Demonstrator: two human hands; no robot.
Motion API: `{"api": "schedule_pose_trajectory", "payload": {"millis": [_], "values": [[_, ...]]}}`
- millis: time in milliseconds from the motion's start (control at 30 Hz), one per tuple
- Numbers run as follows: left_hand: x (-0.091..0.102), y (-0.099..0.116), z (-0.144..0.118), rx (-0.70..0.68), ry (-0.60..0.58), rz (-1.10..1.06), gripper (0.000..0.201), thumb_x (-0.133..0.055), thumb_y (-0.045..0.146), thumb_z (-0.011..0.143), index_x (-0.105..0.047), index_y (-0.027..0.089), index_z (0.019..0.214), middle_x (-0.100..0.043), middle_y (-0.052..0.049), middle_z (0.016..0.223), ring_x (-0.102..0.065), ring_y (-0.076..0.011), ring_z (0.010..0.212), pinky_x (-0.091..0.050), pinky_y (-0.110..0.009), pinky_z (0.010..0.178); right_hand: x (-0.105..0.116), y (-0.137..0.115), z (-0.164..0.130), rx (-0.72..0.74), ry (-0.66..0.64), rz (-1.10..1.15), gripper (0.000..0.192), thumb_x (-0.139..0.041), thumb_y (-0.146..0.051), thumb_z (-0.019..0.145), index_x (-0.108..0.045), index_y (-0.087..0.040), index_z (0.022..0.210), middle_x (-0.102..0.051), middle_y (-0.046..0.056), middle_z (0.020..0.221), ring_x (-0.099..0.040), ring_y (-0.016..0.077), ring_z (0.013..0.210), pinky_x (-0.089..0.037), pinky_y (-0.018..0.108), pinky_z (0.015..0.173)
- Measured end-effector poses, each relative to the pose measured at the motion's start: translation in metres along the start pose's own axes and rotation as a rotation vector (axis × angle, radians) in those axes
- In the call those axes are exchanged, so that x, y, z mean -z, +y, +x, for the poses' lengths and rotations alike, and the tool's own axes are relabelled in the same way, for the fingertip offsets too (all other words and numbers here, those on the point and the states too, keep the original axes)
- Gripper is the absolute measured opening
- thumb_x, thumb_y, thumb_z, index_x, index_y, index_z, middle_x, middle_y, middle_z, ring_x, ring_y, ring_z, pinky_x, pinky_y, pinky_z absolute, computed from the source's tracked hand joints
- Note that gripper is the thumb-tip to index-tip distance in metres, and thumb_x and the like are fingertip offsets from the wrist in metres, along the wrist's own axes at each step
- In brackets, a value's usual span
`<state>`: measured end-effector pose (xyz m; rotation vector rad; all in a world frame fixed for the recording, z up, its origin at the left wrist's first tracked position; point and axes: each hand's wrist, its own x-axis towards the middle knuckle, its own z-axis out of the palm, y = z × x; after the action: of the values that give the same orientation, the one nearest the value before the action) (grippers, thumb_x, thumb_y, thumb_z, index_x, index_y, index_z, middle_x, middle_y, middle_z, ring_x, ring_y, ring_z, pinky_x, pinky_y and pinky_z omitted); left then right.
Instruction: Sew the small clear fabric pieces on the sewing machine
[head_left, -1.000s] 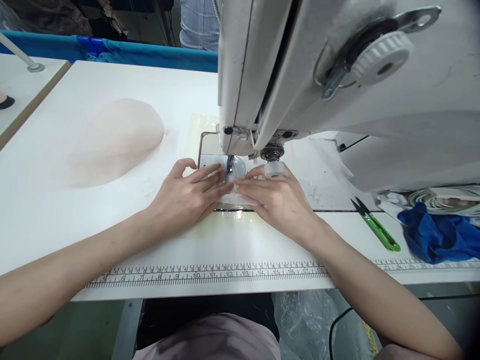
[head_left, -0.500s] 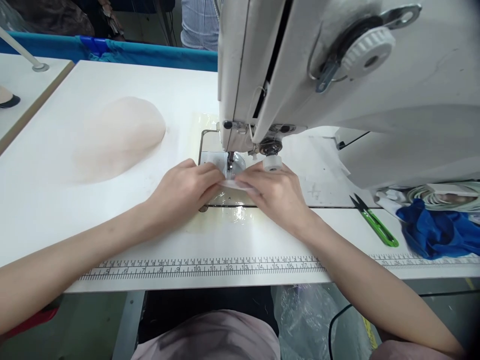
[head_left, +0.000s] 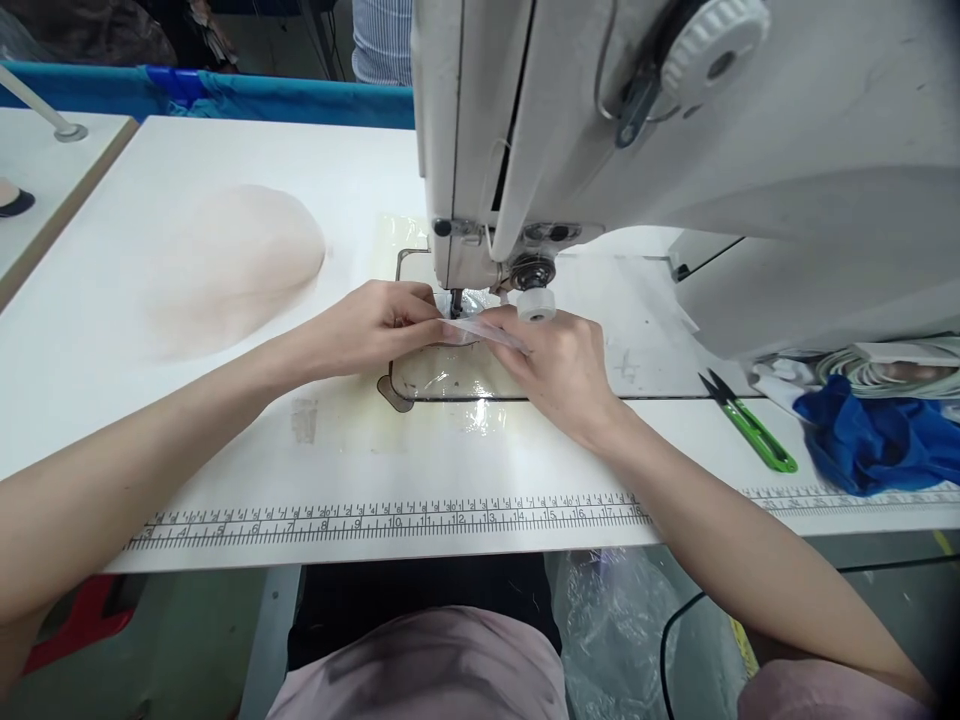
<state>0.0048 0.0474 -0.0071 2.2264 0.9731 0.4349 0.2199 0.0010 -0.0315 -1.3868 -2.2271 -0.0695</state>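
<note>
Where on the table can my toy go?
Bare: behind the pale piece, before the blue border; or between the forearms, just beyond the ruler. Crowded: by the sewing machine, where left hand and right hand hold a whitish strip, and around green snips and blue rag.

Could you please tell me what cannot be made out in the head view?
All in the head view:
Right hand: partly hidden behind the white knob.
White strip: any stitching too small to tell.
Sewing machine: cut off by the top and right edges.
Blue cloth: cut off by the right edge.
</note>
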Motion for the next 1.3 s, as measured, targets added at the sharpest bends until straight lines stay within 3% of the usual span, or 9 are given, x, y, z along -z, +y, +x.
{"api": "schedule_pose_trajectory", "payload": {"millis": [133,267,367,467,667,867,1133,1300], "values": [[-0.009,-0.004,-0.011,-0.165,0.03,0.12,0.04,-0.048,0.035,0.097,-0.072,0.018,0.071,-0.056,-0.003,0.076,-0.052,-0.0111,0.062,-0.042,-0.026,0.057,0.001,-0.002,-0.007,0.107,-0.013,0.071,0.025,-0.052,-0.026,0.097,-0.076,-0.022,0.091,-0.074,-0.001,0.073,-0.065,0.0131,0.064,-0.045,0.025,0.061],[-0.025,-0.003,-0.027,-0.462,0.202,0.565,0.023,-0.052,0.024,0.097,-0.074,0.021,0.096,-0.065,-0.005,0.081,-0.058,-0.017,0.073,-0.046,-0.034,0.069,0.004,-0.003,-0.013,0.314,-0.029,0.074,0.022,-0.055,-0.014,0.092,-0.075,-0.022,0.086,-0.077,-0.001,0.103,-0.07,0.018,0.102,-0.051,0.033,0.091],[-0.032,0.004,-0.037,-0.55,0.299,0.874,0.02,-0.059,0.018,0.093,-0.07,0.022,0.109,-0.074,-0.004,0.1,-0.063,-0.0194,0.086,-0.047,-0.037,0.076,0.006,-0.004,-0.015,0.358,-0.045,0.036,0.026,-0.053,-0.009,0.09,-0.074,-0.022,0.084,-0.077,-0.001,0.105,-0.071,0.0166,0.103,-0.049,0.036,0.101],[-0.034,0.012,-0.043,-0.518,0.278,0.983,0.025,-0.058,0.014,0.093,-0.066,0.019,0.116,-0.071,-0.004,0.121,-0.064,-0.0204,0.107,-0.046,-0.038,0.082,0.006,-0.004,-0.015,0.366,-0.038,0.017,0.027,-0.051,-0.008,0.09,-0.073,-0.022,0.084,-0.077,0.0,0.104,-0.072,0.0157,0.1,-0.048,0.036,0.103],[-0.035,0.011,-0.046,-0.456,0.213,0.974,0.031,-0.055,0.012,0.094,-0.059,0.017,0.125,-0.069,-0.006,0.124,-0.059,-0.0217,0.125,-0.047,-0.04,0.087,0.005,-0.003,-0.015,0.386,-0.003,0.009,0.025,-0.052,-0.007,0.09,-0.073,-0.02,0.085,-0.077,0.0,0.102,-0.071,0.0146,0.101,-0.046,0.033,0.105],[-0.034,0.003,-0.038,-0.454,0.25,0.921,0.03,-0.054,0.012,0.096,-0.058,0.015,0.126,-0.071,-0.007,0.121,-0.06,-0.0227,0.124,-0.048,-0.042,0.089,0.0,0.0,-0.011,0.368,-0.011,-0.021,0.028,-0.049,-0.008,0.092,-0.072,-0.021,0.088,-0.077,0.0,0.102,-0.072,0.0154,0.095,-0.049,0.036,0.101],[-0.031,0.002,-0.033,-0.282,0.166,0.823,0.032,-0.04,0.018,0.103,-0.05,0.02,0.134,-0.063,-0.009,0.134,-0.051,-0.0239,0.134,-0.044,-0.049,0.099,-0.008,0.003,-0.003,0.285,-0.052,-0.035,0.027,-0.051,-0.009,0.093,-0.074,-0.021,0.094,-0.078,0.002,0.099,-0.072,0.0177,0.091,-0.051,0.039,0.099],[-0.037,0.004,-0.041,-0.354,0.249,0.857,0.028,-0.047,0.017,0.1,-0.056,0.016,0.127,-0.067,-0.009,0.127,-0.059,-0.0252,0.125,-0.044,-0.046,0.093,-0.004,0.002,-0.008,0.326,-0.05,-0.048,0.024,-0.053,-0.011,0.093,-0.075,-0.021,0.098,-0.076,0.003,0.108,-0.071,0.019,0.097,-0.052,0.04,0.097]]}}
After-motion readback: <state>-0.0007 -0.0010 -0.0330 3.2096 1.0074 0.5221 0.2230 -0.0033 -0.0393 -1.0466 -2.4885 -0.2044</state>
